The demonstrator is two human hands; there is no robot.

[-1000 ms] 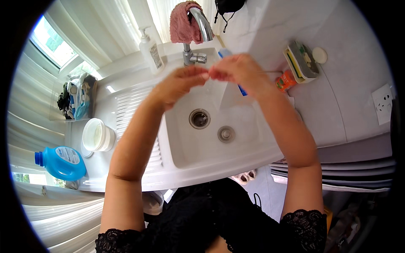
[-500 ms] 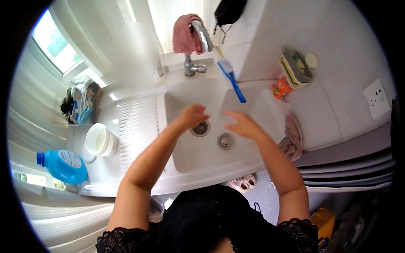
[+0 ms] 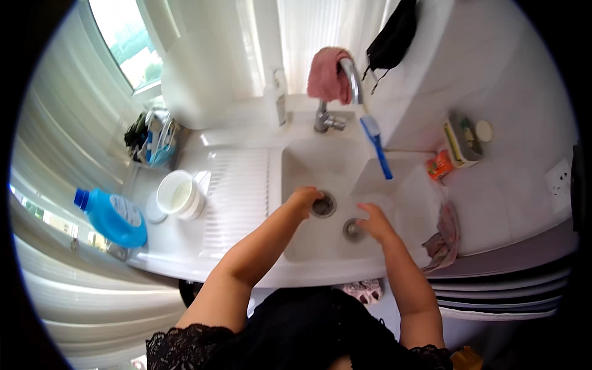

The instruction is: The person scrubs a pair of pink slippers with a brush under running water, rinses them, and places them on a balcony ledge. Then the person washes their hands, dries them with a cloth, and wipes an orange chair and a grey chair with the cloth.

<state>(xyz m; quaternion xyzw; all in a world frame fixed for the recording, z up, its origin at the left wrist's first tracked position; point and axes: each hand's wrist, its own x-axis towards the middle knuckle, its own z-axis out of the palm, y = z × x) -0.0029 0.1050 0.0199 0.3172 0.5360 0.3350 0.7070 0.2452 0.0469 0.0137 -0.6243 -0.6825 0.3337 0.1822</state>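
Both my hands are down in the white sink [image 3: 308,163]. My left hand [image 3: 304,199] rests at the edge of the larger drain [image 3: 324,206], fingers curled, and whether it holds anything is hidden. My right hand [image 3: 372,221] sits just right of the smaller drain plug [image 3: 352,229], fingers bent down onto the basin floor. The chrome tap [image 3: 345,80] stands behind the basin with a pink cloth [image 3: 327,74] draped over it. A blue brush [image 3: 376,147] lies on the sink's right rim.
A ribbed draining board [image 3: 237,197] lies left of the basin, with a white tub [image 3: 179,194] and a blue detergent bottle [image 3: 114,217] beyond it. A crumpled cloth [image 3: 444,237] hangs at the right counter edge. A soap dispenser [image 3: 279,98] stands by the tap.
My hands came down from under the tap into the bottom of the basin and moved apart, one to each drain. The view has tilted slightly.
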